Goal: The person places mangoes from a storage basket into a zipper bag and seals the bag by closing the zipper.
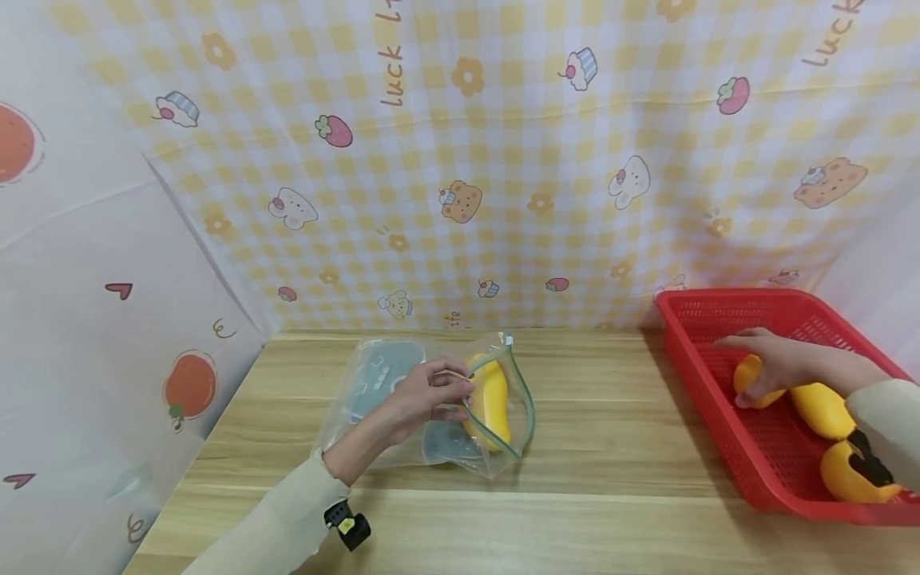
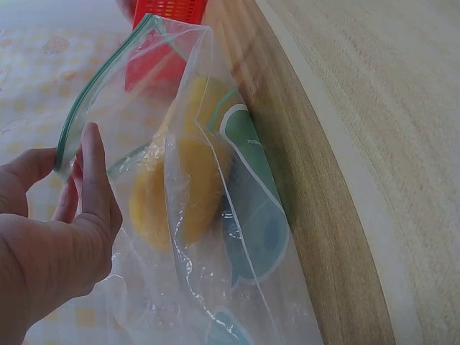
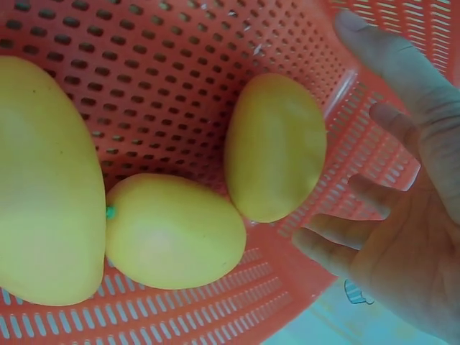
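Holding the clear zip bag (image 1: 431,403) open by its rim, one mango (image 1: 490,403) already inside, the left hand (image 1: 424,395) waits while the right hand (image 1: 779,369), fingers spread and grasping nothing yet, reaches over a mango (image 3: 275,146) in the red basket (image 1: 707,383), which seemingly must next be gripped and carried across.

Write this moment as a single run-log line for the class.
left hand: pinches zip bag rim, mouth open | bag: one mango inside | right hand: open over mangoes in red basket | surface: wooden table

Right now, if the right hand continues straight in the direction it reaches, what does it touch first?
Probably the nearest yellow mango in the red basket. The right hand is open beside it, fingers spread towards it; the remaining gap is hard to judge.
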The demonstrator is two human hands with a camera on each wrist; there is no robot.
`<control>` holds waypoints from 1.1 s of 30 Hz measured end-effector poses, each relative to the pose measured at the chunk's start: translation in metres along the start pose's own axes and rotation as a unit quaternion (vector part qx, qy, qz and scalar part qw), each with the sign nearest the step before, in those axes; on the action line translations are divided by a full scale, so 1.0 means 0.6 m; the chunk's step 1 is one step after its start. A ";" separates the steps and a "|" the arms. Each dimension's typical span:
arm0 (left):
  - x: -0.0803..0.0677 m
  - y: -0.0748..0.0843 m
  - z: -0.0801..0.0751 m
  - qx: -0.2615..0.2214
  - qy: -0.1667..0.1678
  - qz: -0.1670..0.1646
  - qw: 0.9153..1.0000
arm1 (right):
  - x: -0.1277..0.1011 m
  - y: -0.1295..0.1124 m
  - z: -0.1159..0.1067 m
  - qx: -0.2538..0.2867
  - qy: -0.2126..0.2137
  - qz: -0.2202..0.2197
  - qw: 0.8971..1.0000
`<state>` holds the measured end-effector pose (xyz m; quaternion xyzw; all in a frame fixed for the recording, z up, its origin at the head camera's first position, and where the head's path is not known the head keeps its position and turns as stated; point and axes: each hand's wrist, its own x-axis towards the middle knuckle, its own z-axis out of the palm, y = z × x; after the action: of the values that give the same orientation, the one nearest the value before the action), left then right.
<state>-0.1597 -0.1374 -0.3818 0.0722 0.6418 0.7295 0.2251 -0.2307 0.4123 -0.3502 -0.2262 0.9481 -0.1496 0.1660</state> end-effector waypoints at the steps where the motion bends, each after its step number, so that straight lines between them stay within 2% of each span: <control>1: 0.000 0.000 0.000 0.000 0.000 0.000 1.000 | 0.001 0.001 0.001 0.001 -0.001 0.004 1.000; 15: 0.000 -0.001 -0.001 -0.005 0.008 -0.006 1.000 | 0.003 0.020 0.010 -0.014 -0.022 0.033 0.999; 25: 0.002 0.000 -0.002 -0.003 0.000 0.003 1.000 | 0.003 0.036 0.010 -0.019 -0.041 0.055 0.997; 33: 0.003 0.000 -0.001 0.003 0.004 -0.002 1.000 | 0.003 0.040 0.017 -0.032 -0.034 0.046 0.998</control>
<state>-0.1615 -0.1369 -0.3822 0.0691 0.6449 0.7276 0.2236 -0.2376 0.4298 -0.3687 -0.1922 0.9557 -0.1035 0.1974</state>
